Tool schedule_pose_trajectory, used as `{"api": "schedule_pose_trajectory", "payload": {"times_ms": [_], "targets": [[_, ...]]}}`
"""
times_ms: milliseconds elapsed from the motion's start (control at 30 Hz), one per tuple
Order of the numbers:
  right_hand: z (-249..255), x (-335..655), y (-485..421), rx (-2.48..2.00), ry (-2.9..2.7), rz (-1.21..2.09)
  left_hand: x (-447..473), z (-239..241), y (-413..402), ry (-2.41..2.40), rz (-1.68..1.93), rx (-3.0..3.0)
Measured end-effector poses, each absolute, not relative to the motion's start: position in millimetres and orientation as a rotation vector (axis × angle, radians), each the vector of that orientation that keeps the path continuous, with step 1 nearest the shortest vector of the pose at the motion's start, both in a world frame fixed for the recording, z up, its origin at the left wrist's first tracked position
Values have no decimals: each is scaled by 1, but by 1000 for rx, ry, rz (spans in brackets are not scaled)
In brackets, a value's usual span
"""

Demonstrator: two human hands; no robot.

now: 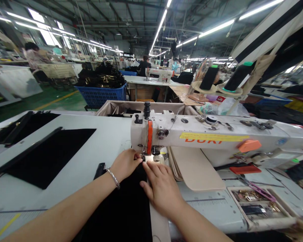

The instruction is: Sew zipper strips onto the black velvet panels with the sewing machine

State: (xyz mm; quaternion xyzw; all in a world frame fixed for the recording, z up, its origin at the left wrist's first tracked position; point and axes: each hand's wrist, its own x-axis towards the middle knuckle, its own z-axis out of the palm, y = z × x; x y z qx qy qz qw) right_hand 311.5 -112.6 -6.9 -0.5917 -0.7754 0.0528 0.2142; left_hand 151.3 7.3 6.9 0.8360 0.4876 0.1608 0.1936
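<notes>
Both hands are at the needle area of a white sewing machine (pixel 192 134). Thumb and forefinger of my left hand (pixel 126 164) pinch the top edge of a black fabric panel (pixel 126 208), close to the presser foot (pixel 148 153). My right hand (pixel 161 185) lies flat with its fingers stretched out, pressing on the panel's right edge and on a beige strip (pixel 159 222) beside it. The panel hangs down toward me over the table's front. A second black panel (pixel 53 154) with a dark bar along one edge rests on the left of the table.
Stacked beige pieces (pixel 197 171) lean under the machine arm. At right, a small tray (pixel 260 205) holds metal fittings, with purple-handled scissors (pixel 262 191) across it. More black pieces (pixel 22 126) lie far left. Behind stand a fabric-lined bin (pixel 111 107) and a blue crate (pixel 101 95).
</notes>
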Motion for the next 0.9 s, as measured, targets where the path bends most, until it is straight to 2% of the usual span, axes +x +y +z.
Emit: {"api": "schedule_pose_trajectory", "payload": {"times_ms": [267,767,900], "targets": [[-9,312,-113,-1610,-2133,147,122,-7,-32,932,467,2726],[-10,311,-108,-1634,-2112,89,118,-20,-14,907,469,2684],[-8,312,-120,-1619,-2124,138,116,-9,-19,922,416,2717]]}}
